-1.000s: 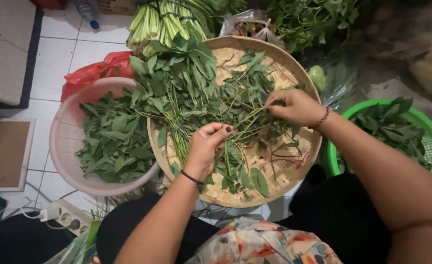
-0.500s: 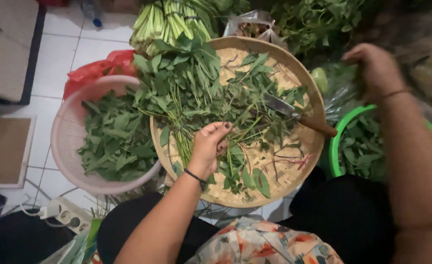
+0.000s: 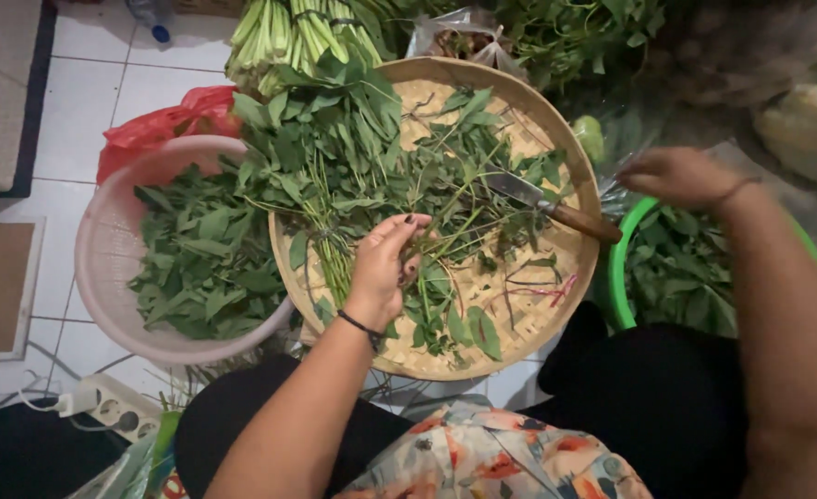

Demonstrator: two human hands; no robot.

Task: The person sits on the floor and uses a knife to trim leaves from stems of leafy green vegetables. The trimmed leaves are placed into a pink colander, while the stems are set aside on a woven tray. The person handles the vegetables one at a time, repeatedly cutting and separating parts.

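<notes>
Fingers of left hand (image 3: 385, 268) pinch leafy stems (image 3: 427, 277) mid woven tray (image 3: 519, 319); right hand (image 3: 676, 176) loosely curled, holding nothing, over green basket (image 3: 616, 268). One knife (image 3: 547, 205) at tray's right edge; one pink colander (image 3: 103, 277) of leaves touches its left.

Home kitchen floor, white tiles (image 3: 85, 111), woven tray (image 3: 529, 305) of leafy greens, plastic colander (image 3: 103, 277), power strip (image 3: 103, 402)

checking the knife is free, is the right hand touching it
Apart. The head view shows the right hand raised over the green basket, with a plain gap to the knife lying on the woven tray.
</notes>
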